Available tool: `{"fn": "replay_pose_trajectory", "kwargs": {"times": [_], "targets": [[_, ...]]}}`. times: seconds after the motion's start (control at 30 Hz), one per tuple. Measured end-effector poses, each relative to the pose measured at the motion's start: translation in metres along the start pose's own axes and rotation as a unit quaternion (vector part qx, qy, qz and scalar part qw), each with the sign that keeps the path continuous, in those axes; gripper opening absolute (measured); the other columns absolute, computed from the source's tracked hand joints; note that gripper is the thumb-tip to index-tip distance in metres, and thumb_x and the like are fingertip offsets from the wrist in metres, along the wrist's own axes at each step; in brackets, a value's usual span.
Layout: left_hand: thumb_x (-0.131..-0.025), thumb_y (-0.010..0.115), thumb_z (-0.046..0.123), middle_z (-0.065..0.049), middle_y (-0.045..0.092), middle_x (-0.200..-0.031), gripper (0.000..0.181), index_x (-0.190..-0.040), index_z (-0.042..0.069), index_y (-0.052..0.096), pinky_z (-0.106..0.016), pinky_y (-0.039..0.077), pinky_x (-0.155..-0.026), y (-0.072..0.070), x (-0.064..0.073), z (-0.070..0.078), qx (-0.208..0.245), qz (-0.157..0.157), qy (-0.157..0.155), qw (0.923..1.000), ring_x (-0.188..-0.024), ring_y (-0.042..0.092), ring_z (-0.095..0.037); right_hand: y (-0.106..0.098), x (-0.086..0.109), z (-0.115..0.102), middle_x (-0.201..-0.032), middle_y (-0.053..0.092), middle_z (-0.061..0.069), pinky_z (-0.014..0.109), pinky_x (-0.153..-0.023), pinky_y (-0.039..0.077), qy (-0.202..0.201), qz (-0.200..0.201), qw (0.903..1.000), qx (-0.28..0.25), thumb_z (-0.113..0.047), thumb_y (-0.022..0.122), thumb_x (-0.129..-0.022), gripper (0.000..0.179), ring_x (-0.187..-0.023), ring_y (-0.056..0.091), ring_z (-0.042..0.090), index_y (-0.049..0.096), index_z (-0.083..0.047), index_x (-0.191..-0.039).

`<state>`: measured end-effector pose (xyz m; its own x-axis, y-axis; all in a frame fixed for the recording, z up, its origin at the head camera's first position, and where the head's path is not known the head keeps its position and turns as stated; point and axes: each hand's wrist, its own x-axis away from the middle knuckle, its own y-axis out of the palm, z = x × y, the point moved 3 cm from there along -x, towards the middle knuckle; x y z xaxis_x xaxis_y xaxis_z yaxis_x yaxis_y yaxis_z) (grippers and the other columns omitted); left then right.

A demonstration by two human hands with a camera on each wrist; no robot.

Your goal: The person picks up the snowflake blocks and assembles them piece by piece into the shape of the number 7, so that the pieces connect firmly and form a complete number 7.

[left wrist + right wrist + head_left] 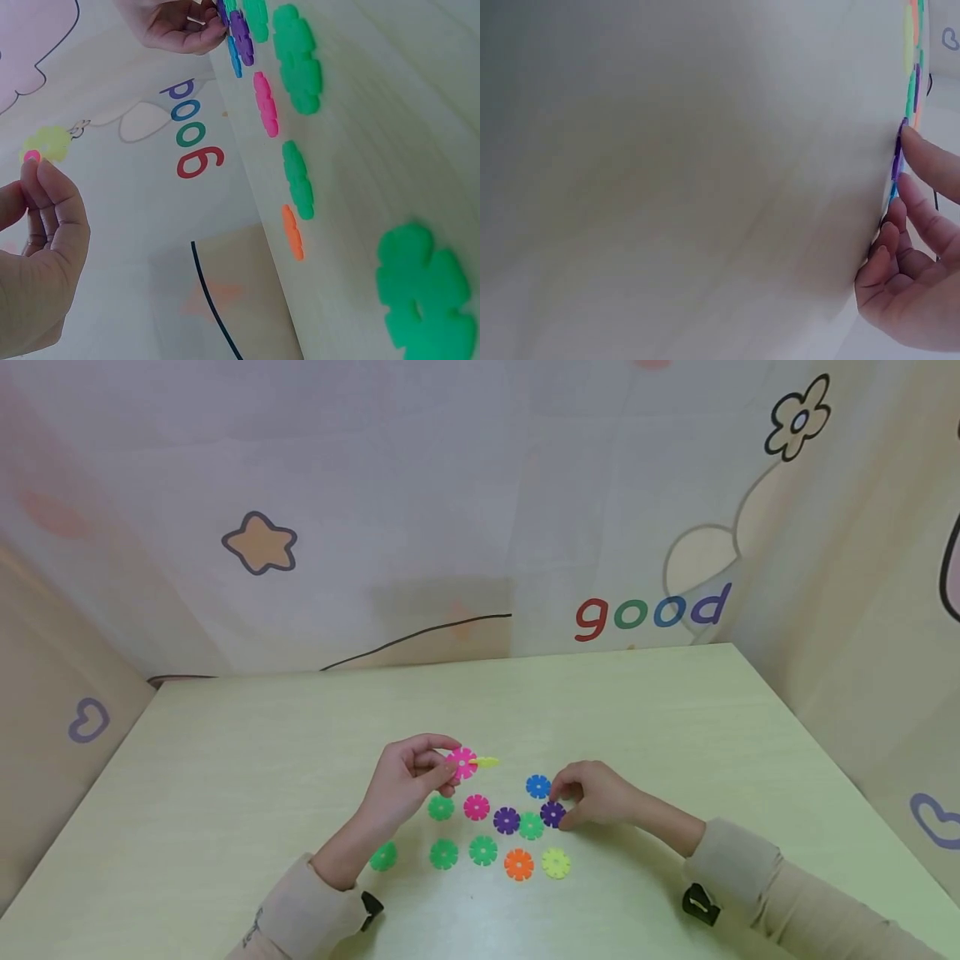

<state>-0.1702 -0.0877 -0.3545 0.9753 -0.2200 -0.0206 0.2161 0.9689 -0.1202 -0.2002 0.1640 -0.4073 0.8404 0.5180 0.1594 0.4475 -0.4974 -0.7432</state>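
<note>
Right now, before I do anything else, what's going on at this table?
A person is working with small slotted plastic discs. The left hand holds up a pink disc with a yellow disc joined to it, edge-on in the head view. The right hand has thumb and finger at the edges of a purple disc low at the table; whether it has lifted is unclear. Other loose discs, including a blue disc and several green discs, lie nearby.

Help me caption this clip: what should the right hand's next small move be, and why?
Probably lift the rightmost purple disc: the right hand has thumb and fingertip at its edge, while the left hand holds a pink disc, joined to a yellow disc, above the table.
</note>
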Motion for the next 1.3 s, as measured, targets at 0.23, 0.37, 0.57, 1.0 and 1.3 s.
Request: {"fn": "replay_pose_trajectory", "kwargs": {"times": [0.23,0.37,0.57,1.0,1.3], "targets": [[-0.084,0.061,-0.002,-0.010,0.064,-0.074,0.022,-0.107,-0.004,0.060,-0.027,0.053,-0.065,0.000,0.000,0.000,0.001,-0.004,0.006,1.0000,-0.060,0.061,-0.017,-0.002,0.002,-0.002,-0.069,0.054,-0.002,0.027,-0.061,0.043,0.001,-0.004,0.9995,-0.033,0.000,0.074,-0.070,0.017,-0.068,0.047,0.015,0.061,-0.009,-0.077],[-0.084,0.060,-0.002,-0.009,0.064,-0.074,0.022,-0.106,-0.002,0.060,-0.028,0.054,-0.065,0.000,0.000,0.000,0.003,-0.004,0.004,1.0000,-0.059,0.061,-0.017,-0.005,0.004,-0.001,-0.067,0.055,-0.001,0.025,-0.056,0.042,-0.003,-0.014,0.9984,-0.055,-0.002,0.070,-0.076,0.008,-0.062,0.047,0.014,0.062,-0.005,-0.077],[-0.084,0.060,-0.002,-0.009,0.064,-0.074,0.022,-0.107,-0.002,0.060,-0.028,0.053,-0.066,0.000,-0.001,0.000,0.005,-0.004,0.006,1.0000,-0.059,0.061,-0.017,-0.008,0.005,0.000,-0.070,0.060,-0.001,0.025,-0.055,0.042,0.001,-0.030,0.9956,-0.089,-0.004,0.067,-0.080,0.004,-0.061,0.047,0.015,0.064,-0.002,-0.079],[-0.085,0.060,-0.001,-0.014,0.065,-0.077,0.022,-0.107,-0.003,0.060,-0.026,0.053,-0.066,-0.001,0.000,-0.001,0.007,-0.002,-0.004,1.0000,-0.061,0.062,-0.017,-0.018,0.014,-0.014,-0.074,0.063,0.004,0.027,-0.061,0.046,-0.028,-0.014,0.9894,-0.142,-0.004,0.066,-0.081,0.005,-0.068,0.052,0.018,0.064,0.000,-0.080],[-0.085,0.060,0.001,-0.017,0.065,-0.080,0.024,-0.109,-0.004,0.058,-0.025,0.053,-0.068,0.000,0.002,0.001,0.010,-0.010,0.006,0.9999,-0.063,0.062,-0.017,-0.029,0.017,-0.023,-0.078,0.062,0.005,0.035,-0.069,0.050,-0.018,0.036,0.9838,-0.175,-0.006,0.065,-0.083,0.007,-0.074,0.055,0.025,0.064,0.000,-0.086]]}}
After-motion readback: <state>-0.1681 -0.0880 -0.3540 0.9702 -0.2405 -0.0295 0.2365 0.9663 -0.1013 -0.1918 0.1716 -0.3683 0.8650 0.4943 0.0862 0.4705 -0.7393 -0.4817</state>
